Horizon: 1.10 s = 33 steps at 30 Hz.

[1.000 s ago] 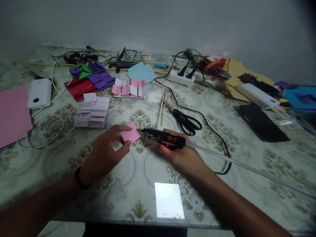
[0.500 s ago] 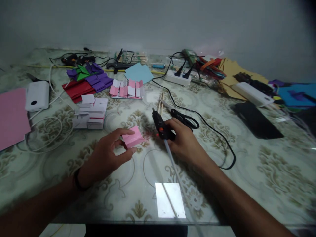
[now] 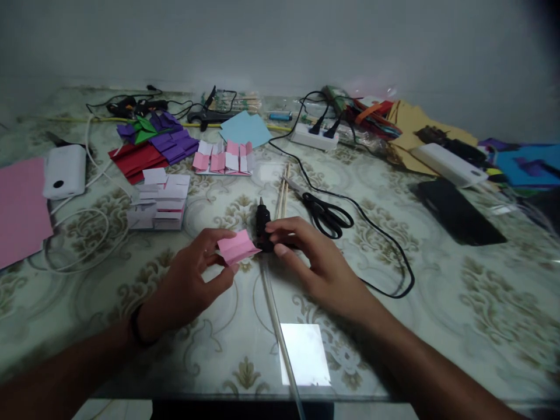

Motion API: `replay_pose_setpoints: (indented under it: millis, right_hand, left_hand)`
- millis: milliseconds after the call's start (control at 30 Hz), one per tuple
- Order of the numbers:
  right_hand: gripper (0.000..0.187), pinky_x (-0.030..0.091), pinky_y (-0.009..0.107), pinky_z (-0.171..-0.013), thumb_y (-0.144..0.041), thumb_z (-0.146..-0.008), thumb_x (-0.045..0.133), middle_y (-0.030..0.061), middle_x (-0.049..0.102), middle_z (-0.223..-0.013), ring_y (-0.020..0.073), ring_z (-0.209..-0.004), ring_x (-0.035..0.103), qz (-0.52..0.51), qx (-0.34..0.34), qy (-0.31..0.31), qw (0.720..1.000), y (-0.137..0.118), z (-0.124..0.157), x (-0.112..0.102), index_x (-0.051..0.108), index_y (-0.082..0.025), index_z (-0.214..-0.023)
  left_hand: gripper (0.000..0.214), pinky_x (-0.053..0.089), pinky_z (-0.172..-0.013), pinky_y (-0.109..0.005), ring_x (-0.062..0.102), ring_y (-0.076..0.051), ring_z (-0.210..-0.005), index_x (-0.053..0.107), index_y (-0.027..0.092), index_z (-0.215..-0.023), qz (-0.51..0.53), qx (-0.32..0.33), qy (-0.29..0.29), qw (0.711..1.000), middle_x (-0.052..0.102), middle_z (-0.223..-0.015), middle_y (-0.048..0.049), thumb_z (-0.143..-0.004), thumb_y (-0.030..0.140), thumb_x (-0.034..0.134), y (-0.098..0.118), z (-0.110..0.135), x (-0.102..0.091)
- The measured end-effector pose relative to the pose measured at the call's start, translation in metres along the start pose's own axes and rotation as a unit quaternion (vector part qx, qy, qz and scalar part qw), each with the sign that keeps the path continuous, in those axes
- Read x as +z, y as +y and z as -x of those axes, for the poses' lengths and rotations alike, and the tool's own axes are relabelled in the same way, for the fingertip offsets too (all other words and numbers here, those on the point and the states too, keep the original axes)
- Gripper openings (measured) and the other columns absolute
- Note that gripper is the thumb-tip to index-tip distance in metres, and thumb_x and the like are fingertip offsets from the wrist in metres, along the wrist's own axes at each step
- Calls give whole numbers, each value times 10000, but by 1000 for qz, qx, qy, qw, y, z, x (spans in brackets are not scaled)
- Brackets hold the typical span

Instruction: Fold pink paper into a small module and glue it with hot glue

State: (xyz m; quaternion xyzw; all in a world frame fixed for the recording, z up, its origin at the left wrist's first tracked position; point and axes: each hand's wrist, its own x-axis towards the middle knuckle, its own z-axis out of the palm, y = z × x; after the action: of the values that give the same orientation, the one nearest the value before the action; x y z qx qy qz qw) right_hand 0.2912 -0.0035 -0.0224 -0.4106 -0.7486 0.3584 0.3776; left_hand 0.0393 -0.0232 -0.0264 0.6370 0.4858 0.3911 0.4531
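Observation:
My left hand point(image 3: 192, 286) pinches a small folded pink paper piece point(image 3: 237, 247) between thumb and fingers, just above the table. My right hand point(image 3: 321, 265) lies right beside it, with fingers and thumb closed round the body of a black glue gun point(image 3: 262, 223). The gun lies low on the table with its nozzle pointing away from me. A clear glue stick point(image 3: 277, 326) trails from the gun's back toward the near table edge. The pink piece almost touches the gun.
Black scissors point(image 3: 327, 216) and two wooden sticks point(image 3: 282, 195) lie just beyond the gun. A black cable point(image 3: 394, 256) loops right of my hand. Folded white pieces point(image 3: 161, 201), pink-white pieces point(image 3: 225, 158), red and purple paper point(image 3: 153, 149), a power strip point(image 3: 315, 137) and a pink sheet point(image 3: 20, 210) sit further off.
My right hand swung the glue gun from pointing left at the pink piece to pointing away, and lowered it onto the table. My left hand kept the pink piece and shifted slightly right.

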Motion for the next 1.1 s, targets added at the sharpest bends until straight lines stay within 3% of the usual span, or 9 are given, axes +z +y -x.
replay_pose_setpoints:
  millis: [133,233,500,567,700,867,1100]
  right_hand:
    - [387,623,387,-974,-260,-1015,744,79,715,-1244,208,-1064,726,-140,56,-36,988,-4,3,12,608,-259,-1377]
    - [447,627,362,-944,-233,-972,785,64,713,-1224,184,-1011,722,-185,67,-39,980,-3,4,18,589,-266,-1373]
    - [506,604,366,-934,-212,-919,827,37,689,-1110,195,-993,691,-202,68,-44,976,-10,6,19,584,-279,-1358]
    - [473,598,354,-933,-244,-948,802,39,683,-1111,188,-990,683,-229,75,-51,969,-12,5,17,584,-276,-1367]
    - [236,572,321,-850,-314,-1068,651,22,681,-980,171,-902,666,-235,106,-38,965,-11,3,13,655,-249,-1295]
    - [179,517,290,-725,-367,-979,776,-3,692,-857,154,-765,639,-250,152,-23,956,-4,1,15,736,-222,-1075]
    - [188,535,296,-716,-362,-901,858,12,716,-819,160,-748,640,-226,145,-20,963,-8,1,15,753,-208,-877]
  left_hand:
    - [386,711,-853,-313,841,-187,-884,653,235,-1244,41,-43,-18,998,830,-1047,-29,-867,191,723,6,2,2]
    - [416,710,-824,-308,826,-164,-805,644,237,-1263,54,-41,-25,997,836,-1032,-25,-857,185,722,5,4,3]
    - [472,679,-904,-321,841,-194,-986,634,276,-1342,-57,30,-32,997,846,-1172,-36,-893,133,662,-1,13,1]
    - [456,674,-859,-309,837,-189,-952,638,274,-1323,-92,42,-32,994,851,-1128,-25,-889,134,653,2,13,0]
    - [373,666,-820,-295,831,-182,-921,661,272,-1228,-149,82,-48,984,854,-1068,-3,-883,131,634,9,12,-2]
    - [393,667,-837,-309,840,-200,-939,674,277,-1228,-160,125,-101,974,860,-1053,0,-870,126,617,10,10,-3]
    - [571,685,-899,-313,842,-203,-983,593,280,-1405,-43,51,-94,993,860,-1114,-31,-865,111,667,11,9,0]
